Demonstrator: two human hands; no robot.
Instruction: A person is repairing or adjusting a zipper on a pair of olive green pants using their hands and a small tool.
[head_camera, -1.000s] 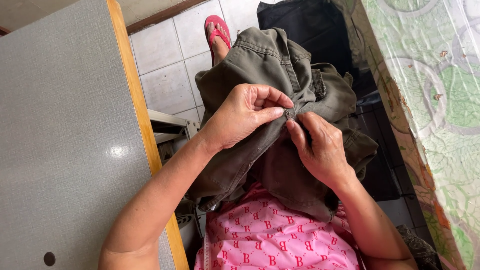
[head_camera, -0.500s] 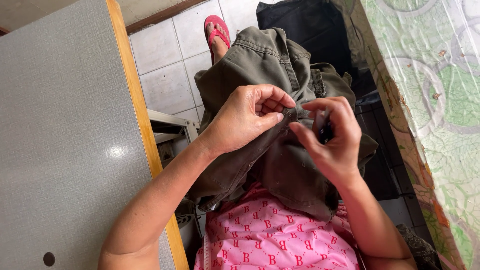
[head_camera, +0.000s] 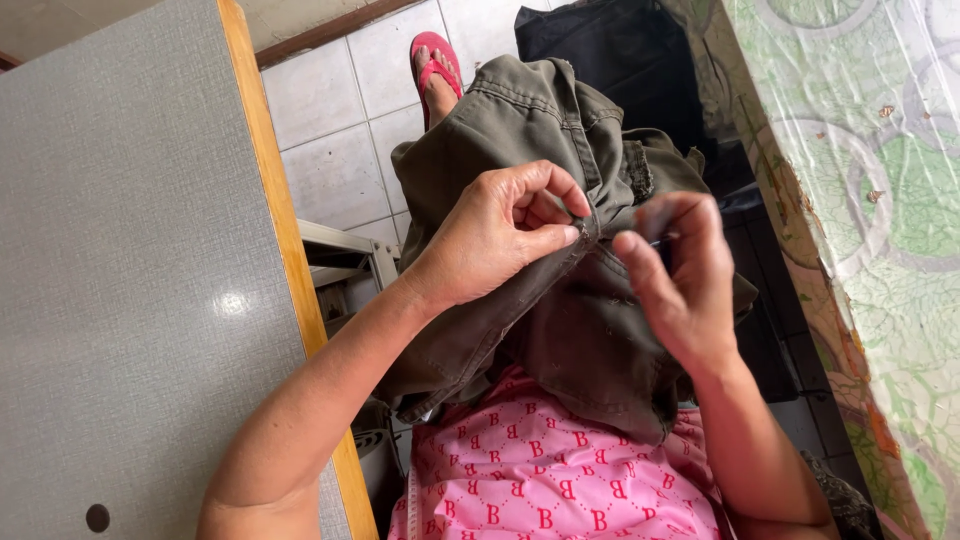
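An olive-green garment (head_camera: 560, 330) was found draped over the lap, bunched toward twelve o'clock, evidently so that one seam could be brought up under the eyes. The left hand (head_camera: 500, 235) was closed in a pinch on a fold of the cloth, judged to keep it taut, while the right hand (head_camera: 675, 275), at three o'clock of it and just beside, was drawn together on something thin that could not be made out. A grey surface (head_camera: 130, 250) lay at nine o'clock, a red sandal (head_camera: 432, 58) on the tiled floor (head_camera: 335, 120) at twelve.

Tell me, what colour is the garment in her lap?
Olive green garment, best seen in the head view.
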